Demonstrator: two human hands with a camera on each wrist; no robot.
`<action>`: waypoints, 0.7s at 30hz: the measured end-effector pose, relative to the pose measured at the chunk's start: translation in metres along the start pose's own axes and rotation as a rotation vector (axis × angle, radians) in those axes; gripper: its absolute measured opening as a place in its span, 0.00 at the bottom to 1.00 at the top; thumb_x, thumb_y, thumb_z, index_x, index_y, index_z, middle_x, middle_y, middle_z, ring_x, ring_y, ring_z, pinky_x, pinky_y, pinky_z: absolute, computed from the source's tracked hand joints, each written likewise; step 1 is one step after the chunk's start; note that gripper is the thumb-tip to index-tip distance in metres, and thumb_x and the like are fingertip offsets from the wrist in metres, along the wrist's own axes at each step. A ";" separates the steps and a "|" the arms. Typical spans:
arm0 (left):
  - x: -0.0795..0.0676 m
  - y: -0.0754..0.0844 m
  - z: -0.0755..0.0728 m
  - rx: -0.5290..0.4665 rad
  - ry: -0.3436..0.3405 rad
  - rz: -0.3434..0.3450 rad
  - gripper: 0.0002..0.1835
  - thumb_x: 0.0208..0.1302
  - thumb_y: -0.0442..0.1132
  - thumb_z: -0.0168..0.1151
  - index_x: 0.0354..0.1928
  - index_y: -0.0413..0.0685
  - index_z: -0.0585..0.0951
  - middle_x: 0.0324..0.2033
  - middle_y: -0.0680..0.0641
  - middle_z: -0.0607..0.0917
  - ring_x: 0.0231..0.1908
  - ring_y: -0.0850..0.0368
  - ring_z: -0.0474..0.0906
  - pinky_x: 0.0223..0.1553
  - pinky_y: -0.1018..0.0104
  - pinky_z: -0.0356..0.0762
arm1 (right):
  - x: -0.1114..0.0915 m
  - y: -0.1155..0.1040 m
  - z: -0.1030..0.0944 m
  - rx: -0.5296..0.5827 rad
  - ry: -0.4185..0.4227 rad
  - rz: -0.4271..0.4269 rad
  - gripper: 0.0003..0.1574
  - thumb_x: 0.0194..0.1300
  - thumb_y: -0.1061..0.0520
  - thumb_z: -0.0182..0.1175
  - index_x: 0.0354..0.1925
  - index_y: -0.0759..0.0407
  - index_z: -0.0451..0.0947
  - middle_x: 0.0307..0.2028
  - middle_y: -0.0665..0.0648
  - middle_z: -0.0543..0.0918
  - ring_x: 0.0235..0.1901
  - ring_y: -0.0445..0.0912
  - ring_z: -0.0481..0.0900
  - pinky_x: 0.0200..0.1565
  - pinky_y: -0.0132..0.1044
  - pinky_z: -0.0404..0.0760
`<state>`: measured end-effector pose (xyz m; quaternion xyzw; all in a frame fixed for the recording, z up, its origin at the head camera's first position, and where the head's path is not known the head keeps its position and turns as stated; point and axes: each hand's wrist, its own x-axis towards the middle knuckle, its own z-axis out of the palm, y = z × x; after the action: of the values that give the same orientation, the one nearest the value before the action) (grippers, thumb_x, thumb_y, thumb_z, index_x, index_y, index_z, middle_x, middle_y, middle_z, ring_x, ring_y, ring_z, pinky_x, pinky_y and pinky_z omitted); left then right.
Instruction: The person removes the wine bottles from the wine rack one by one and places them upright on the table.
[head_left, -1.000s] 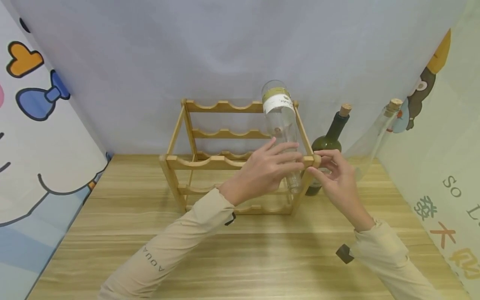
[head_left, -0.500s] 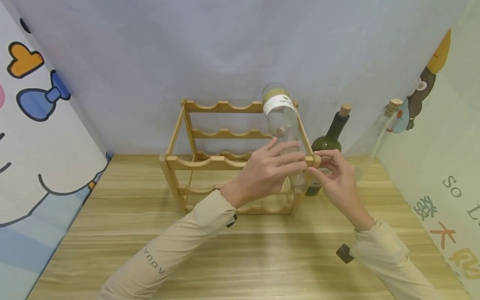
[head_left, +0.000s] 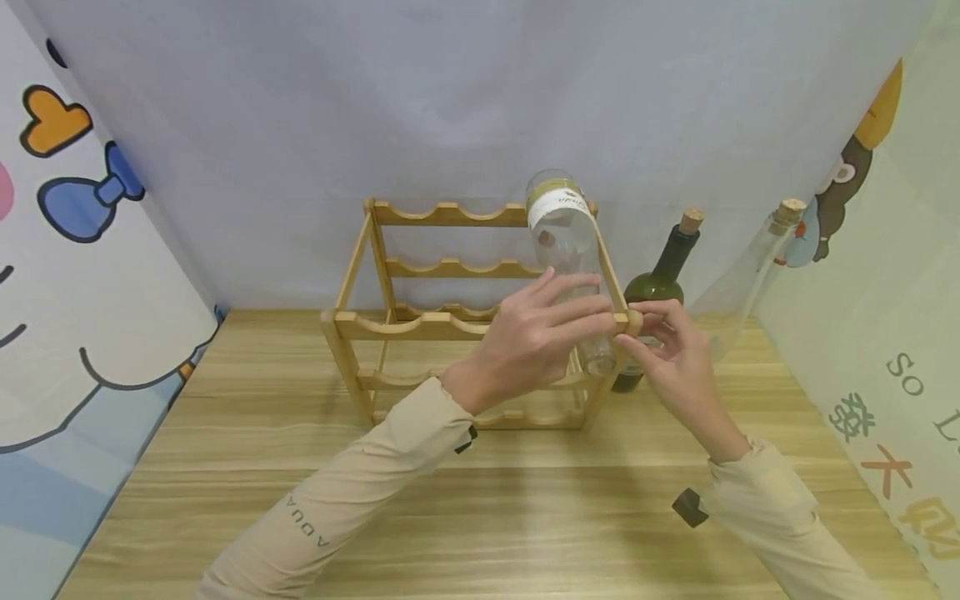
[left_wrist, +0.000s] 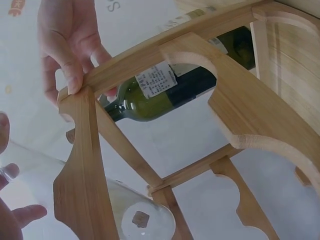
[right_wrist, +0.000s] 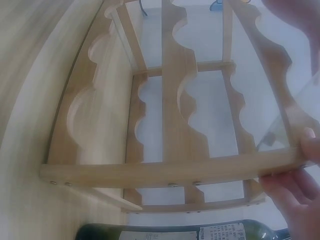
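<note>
A wooden wine rack (head_left: 442, 325) stands on the table. A clear glass wine bottle (head_left: 558, 208) with a white and gold label lies across its top right slot, base at the back and mouth towards me. A small brown piece shows inside it. My left hand (head_left: 536, 329) grips the bottle around its neck, fingers laid over the top; the thumb is hidden in the head view. My right hand (head_left: 671, 342) pinches the rack's front top right corner. In the left wrist view, the right thumb (left_wrist: 74, 82) presses on the wooden corner.
A green wine bottle (head_left: 654, 287) with a cork stands just right of the rack, behind my right hand. Farther right is a clear corked bottle (head_left: 738, 275). A grey cloth backdrop (head_left: 300, 167) hangs behind, with printed panels at both sides.
The clear bottle has tipped slightly, its base sinking a little and its mouth rising, and its label has turned. The brown piece inside has shifted. My right hand has stayed on the corner.
</note>
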<state>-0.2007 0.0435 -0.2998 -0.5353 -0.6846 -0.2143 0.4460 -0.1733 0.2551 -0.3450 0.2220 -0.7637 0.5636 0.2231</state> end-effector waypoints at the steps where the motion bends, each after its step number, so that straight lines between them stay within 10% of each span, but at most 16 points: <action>1: 0.000 0.000 -0.001 -0.003 0.001 0.000 0.22 0.52 0.19 0.51 0.40 0.48 0.85 0.43 0.51 0.85 0.54 0.51 0.75 0.59 0.45 0.66 | 0.000 0.000 0.000 -0.002 -0.003 -0.003 0.25 0.53 0.79 0.61 0.50 0.75 0.69 0.42 0.53 0.76 0.39 0.41 0.79 0.38 0.28 0.82; 21: 0.018 -0.003 -0.020 -0.205 0.180 -0.035 0.19 0.54 0.18 0.45 0.39 0.39 0.82 0.39 0.44 0.85 0.50 0.51 0.78 0.51 0.71 0.76 | 0.001 0.000 0.000 0.012 0.024 0.029 0.25 0.51 0.80 0.62 0.49 0.75 0.69 0.43 0.54 0.77 0.40 0.41 0.80 0.39 0.29 0.82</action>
<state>-0.1967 0.0363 -0.2740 -0.5447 -0.6254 -0.3381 0.4448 -0.1737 0.2546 -0.3442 0.2055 -0.7606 0.5741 0.2228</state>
